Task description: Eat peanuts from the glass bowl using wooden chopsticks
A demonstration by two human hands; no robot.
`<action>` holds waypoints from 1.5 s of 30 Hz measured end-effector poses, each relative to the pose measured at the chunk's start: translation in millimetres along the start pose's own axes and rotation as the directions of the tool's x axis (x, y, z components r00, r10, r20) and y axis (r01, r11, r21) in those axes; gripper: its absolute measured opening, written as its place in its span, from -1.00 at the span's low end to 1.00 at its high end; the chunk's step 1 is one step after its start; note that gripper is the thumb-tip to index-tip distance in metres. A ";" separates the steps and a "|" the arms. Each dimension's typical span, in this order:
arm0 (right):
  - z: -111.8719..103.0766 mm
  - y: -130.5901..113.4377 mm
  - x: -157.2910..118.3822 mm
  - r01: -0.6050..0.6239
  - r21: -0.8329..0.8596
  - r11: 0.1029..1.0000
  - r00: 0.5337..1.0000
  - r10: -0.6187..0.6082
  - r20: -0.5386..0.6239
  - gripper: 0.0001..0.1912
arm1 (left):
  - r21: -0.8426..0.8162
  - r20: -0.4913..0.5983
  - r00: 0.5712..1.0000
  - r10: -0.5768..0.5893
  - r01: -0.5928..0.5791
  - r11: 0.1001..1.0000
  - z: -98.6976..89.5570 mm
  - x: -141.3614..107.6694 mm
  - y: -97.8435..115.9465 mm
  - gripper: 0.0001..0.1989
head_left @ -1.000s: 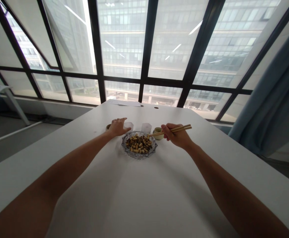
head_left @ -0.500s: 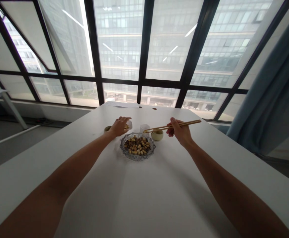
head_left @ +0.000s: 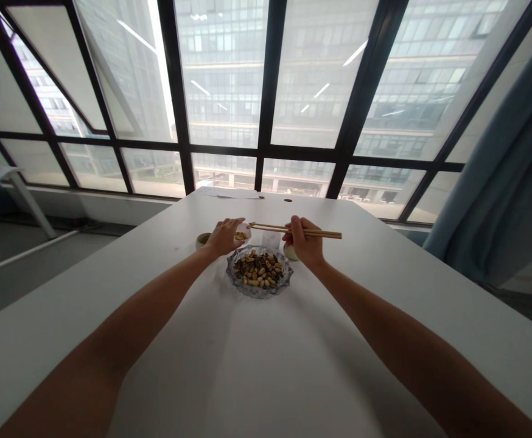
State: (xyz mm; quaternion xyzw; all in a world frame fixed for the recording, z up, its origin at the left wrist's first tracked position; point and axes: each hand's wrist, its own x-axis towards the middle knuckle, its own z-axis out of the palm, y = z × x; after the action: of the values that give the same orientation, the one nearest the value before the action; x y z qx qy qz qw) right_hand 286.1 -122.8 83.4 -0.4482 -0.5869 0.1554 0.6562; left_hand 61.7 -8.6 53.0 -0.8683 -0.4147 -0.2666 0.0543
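Observation:
My right hand (head_left: 306,244) grips a pair of wooden chopsticks (head_left: 268,227). Their tips point left over a small clear cup (head_left: 248,231) and seem to pinch a small pale nut (head_left: 249,225). Around that cup, which has some nuts inside, curve the thumb and fingers of my left hand (head_left: 221,237). In front of both hands stands a scalloped glass bowl (head_left: 288,275) of mixed nuts and dark seeds (head_left: 257,267). Another clear cup (head_left: 271,239) is behind the bowl. A pale green cup (head_left: 290,251) is partly hidden by my right hand.
A greenish cup (head_left: 201,241) stands left of my left hand, partly covered by it. Papers (head_left: 229,193) lie at the far end of the white table (head_left: 248,359). Beyond are large windows, with a blue curtain (head_left: 498,182) on the right.
My right hand has moved left, carrying the chopstick tips from above the bowl's right side to the clear cup at my left hand. The left hand stays by that cup.

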 end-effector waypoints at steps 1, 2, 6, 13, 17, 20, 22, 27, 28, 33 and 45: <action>8.1 3.5 3.3 0.001 -0.005 1.000 1.000 -0.001 0.020 -0.40 | -0.006 0.002 1.000 -0.009 0.009 1.000 0.6 -0.1 0.9 -0.31; 15.3 7.1 6.7 -0.006 -0.020 1.000 0.998 0.007 0.062 -0.40 | -0.014 0.003 1.000 -0.018 0.018 1.000 1.4 0.0 1.7 -0.31; 27.5 17.4 16.7 -0.073 -0.114 0.991 0.976 0.094 0.195 -0.36 | -0.051 0.005 0.996 -0.093 0.093 0.994 5.2 1.1 4.3 -0.32; -15.8 -5.3 10.6 -0.119 -0.037 0.992 0.991 0.121 0.057 -0.33 | -0.016 0.035 0.981 -0.191 0.191 0.981 11.0 6.0 17.1 -0.37; -42.1 -23.0 -1.7 -0.132 -0.092 0.987 0.975 0.146 0.165 -0.32 | 0.038 0.050 0.977 -0.207 0.205 0.978 15.9 8.3 31.6 -0.38; -53.0 -28.8 -11.8 -0.178 -0.127 0.976 0.951 0.203 0.233 -0.30 | 0.067 0.085 0.976 -0.202 0.197 0.978 19.6 10.4 39.3 -0.36; -58.9 -30.5 -17.1 -0.194 -0.154 0.969 0.938 0.229 0.259 -0.29 | 0.076 0.108 0.974 -0.197 0.189 0.979 19.1 11.3 39.0 -0.32; -74.2 -32.1 -26.9 -0.199 -0.188 0.962 0.951 0.236 0.202 -0.31 | 0.095 0.148 0.974 -0.172 0.159 0.983 0.5 1.9 7.0 -0.30; -75.9 -31.4 -29.6 -0.211 -0.194 0.958 0.947 0.250 0.204 -0.31 | 0.112 0.141 0.975 -0.172 0.157 0.981 -4.7 -3.3 -4.1 -0.31; -69.4 -15.6 -48.9 -0.264 -0.193 0.945 0.897 0.314 0.312 -0.34 | 0.095 0.111 0.959 -0.261 0.252 0.963 -15.1 -35.4 -55.3 -0.32; -61.6 31.6 -43.5 -0.303 -0.071 0.950 0.917 0.311 0.249 -0.41 | -0.083 0.002 0.971 -0.239 0.238 0.968 20.8 -32.0 -28.6 -0.48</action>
State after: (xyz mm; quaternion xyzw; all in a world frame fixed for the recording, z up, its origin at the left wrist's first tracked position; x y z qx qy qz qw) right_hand 340.8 -162.1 37.2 -0.5208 -0.5919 0.3038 0.5349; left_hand 32.5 -5.5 15.4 -0.8126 -0.5045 -0.2917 -0.0124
